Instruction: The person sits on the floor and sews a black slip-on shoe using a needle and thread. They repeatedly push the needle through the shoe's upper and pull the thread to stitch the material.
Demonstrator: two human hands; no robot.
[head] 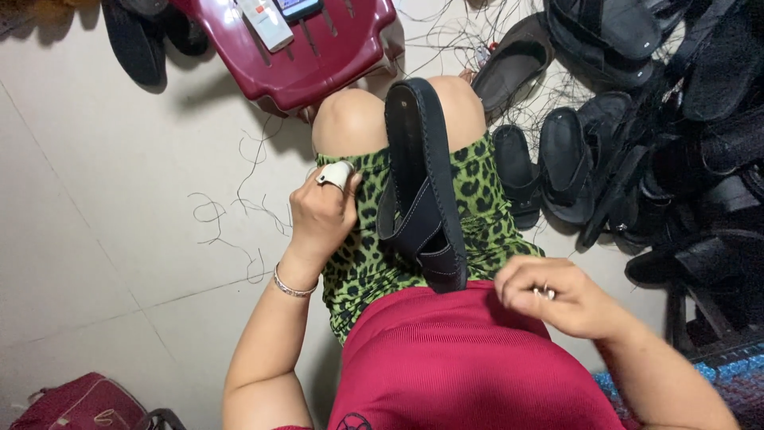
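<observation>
A pale tiled floor (pixel 103 239) strewn with loose black threads (pixel 239 211) lies under the seated person. A dark navy sandal (pixel 426 187) rests sole-edge up along the lap, between the knees. It looks light, with a stiff sole and a soft stitched strap; the sole edge seems the firmest hold. The left hand (pixel 322 211), one finger taped white, curls loosely just beside it. The right hand (pixel 557 295) pinches something small and shiny. Black sandals (pixel 637 135) are heaped at right, and a maroon plastic stool (pixel 318 56) stands ahead.

Open floor (pixel 103 223) is left bare on the left, crossed only by loose threads (pixel 239 207). The right side is blocked by piled black sandals (pixel 637 159), and passage ahead is narrowed by a maroon plastic stool (pixel 318 56) beyond the knees.
</observation>
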